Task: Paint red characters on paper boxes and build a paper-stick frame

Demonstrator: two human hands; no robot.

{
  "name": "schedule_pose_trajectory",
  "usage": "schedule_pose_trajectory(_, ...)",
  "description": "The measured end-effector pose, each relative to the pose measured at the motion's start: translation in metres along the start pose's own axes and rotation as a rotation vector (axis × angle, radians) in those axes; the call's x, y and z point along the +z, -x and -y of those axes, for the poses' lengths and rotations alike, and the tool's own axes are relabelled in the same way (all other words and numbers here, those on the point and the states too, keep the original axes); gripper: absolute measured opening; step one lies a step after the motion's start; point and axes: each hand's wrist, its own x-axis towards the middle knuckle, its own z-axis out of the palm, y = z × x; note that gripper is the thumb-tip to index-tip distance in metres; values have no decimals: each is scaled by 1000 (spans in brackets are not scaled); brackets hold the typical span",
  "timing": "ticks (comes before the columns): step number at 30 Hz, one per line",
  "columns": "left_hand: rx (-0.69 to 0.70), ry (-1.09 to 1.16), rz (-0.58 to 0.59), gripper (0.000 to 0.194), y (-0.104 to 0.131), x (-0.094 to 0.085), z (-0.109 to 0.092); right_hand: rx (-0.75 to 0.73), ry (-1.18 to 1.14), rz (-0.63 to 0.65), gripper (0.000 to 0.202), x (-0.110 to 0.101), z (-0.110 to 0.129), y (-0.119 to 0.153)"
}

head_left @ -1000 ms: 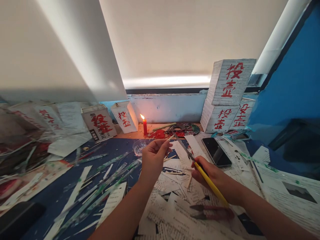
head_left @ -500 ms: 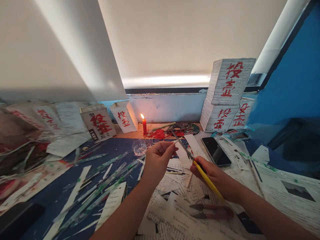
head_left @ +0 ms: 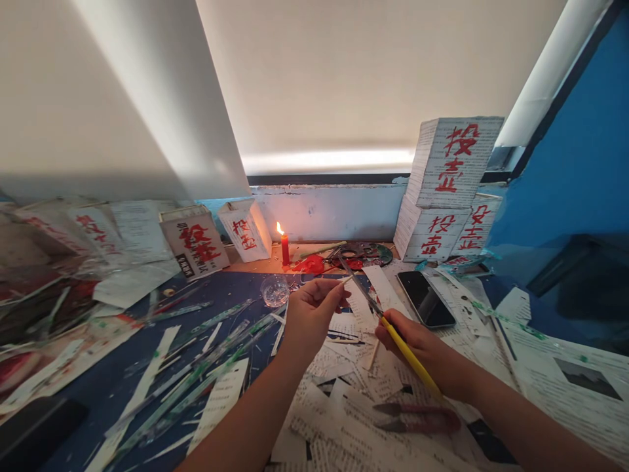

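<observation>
My left hand (head_left: 314, 311) pinches a thin pale stick (head_left: 348, 279) between thumb and fingertips, with the stick's tip pointing up to the right. In my right hand (head_left: 413, 341) is a yellow-handled knife (head_left: 410, 357). Its long, narrow metal blade slants up and left, close beside the stick's tip. Whether blade and stick touch I cannot tell. Under both hands lie overlapping strips of printed paper (head_left: 339, 400). Red-handled thread snips (head_left: 417, 417) rest on the paper below my right hand.
A lit red candle (head_left: 285, 249) stands behind my left hand, near a clear glass cup (head_left: 274, 291). A phone (head_left: 426, 299) lies right of the knife. Paper-covered boxes (head_left: 457, 164) are stacked at back right. Green-marked plastic strips (head_left: 196, 367) cover the left.
The stick's tip sits slightly lower and further left against the blade. Both hands keep nearly the same place and hold.
</observation>
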Motion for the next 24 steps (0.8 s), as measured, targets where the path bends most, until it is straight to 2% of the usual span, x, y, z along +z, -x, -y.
schedule_pose_trajectory(15,14,30,22,20,-1,1,1,-14,85,-42,45,1,-5,-2)
schedule_pose_trajectory(20,23,21,88,15,1,1,0,-17,98,-52,43,1,-7,0)
schedule_pose_trajectory(24,41,20,118,11,3,2,0,-35,221,-121,41,2,-6,0)
